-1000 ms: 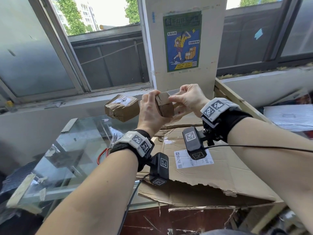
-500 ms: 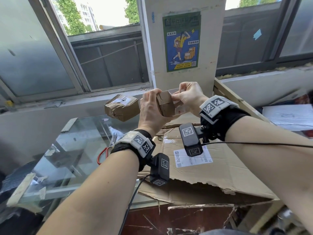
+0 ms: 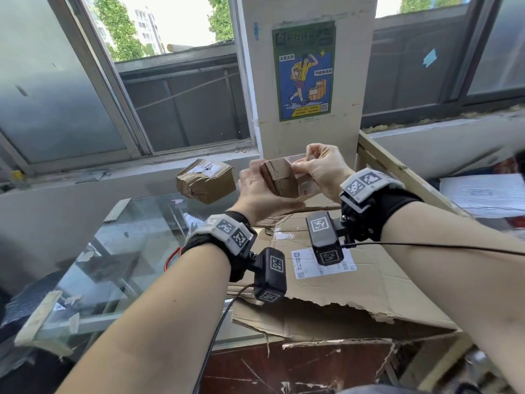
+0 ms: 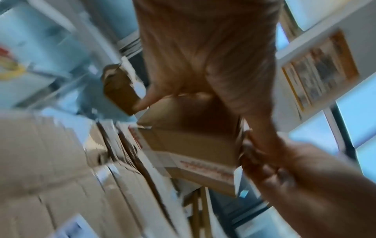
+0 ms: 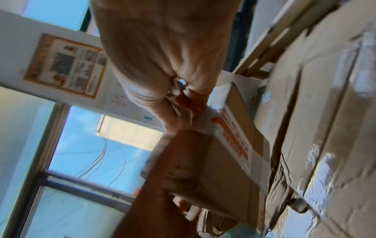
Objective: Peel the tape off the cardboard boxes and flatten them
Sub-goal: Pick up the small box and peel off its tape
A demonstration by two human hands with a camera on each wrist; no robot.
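I hold a small brown cardboard box in the air in front of the pillar. My left hand grips it from the left side, fingers wrapped round it. My right hand pinches a strip of clear tape at the box's top right edge. In the right wrist view the tape is bunched between thumb and fingers, beside the box with its red-printed label. The left wrist view shows the box under my palm, blurred.
A second taped box sits on the window ledge to the left. Flattened cardboard with a white label covers the table below my hands. A glass tabletop lies left, with red-handled scissors on it. A wooden frame stands right.
My right hand has shifted a little up and right along the box top, drawing the tape with it. The left hand and box have stayed nearly in place.
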